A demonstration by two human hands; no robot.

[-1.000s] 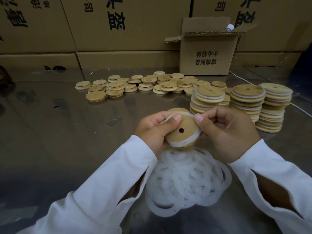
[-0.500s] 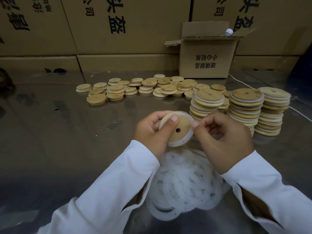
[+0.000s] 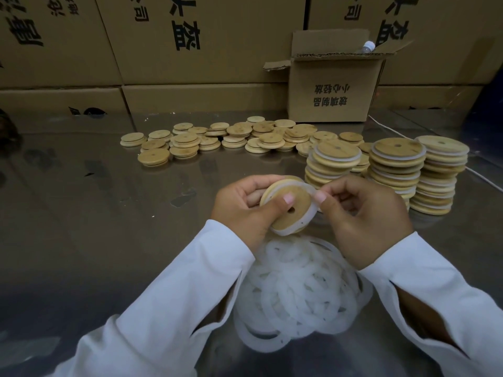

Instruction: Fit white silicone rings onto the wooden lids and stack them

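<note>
Head view: left hand (image 3: 239, 210) still grips the lid (image 3: 296, 197), right hand (image 3: 364, 219) still pinches its ring (image 3: 311, 212).

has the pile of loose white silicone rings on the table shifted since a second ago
No. The pile of white silicone rings lies where it was, near-left of the stacks of ringed wooden lids.

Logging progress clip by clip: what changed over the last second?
The right hand has worked the white ring further round the wooden lid; it now pinches the ring at the lid's upper right edge. The left hand still grips the lid, thumb on its face. Loose rings, finished stacks and scattered lids lie as before.
</note>
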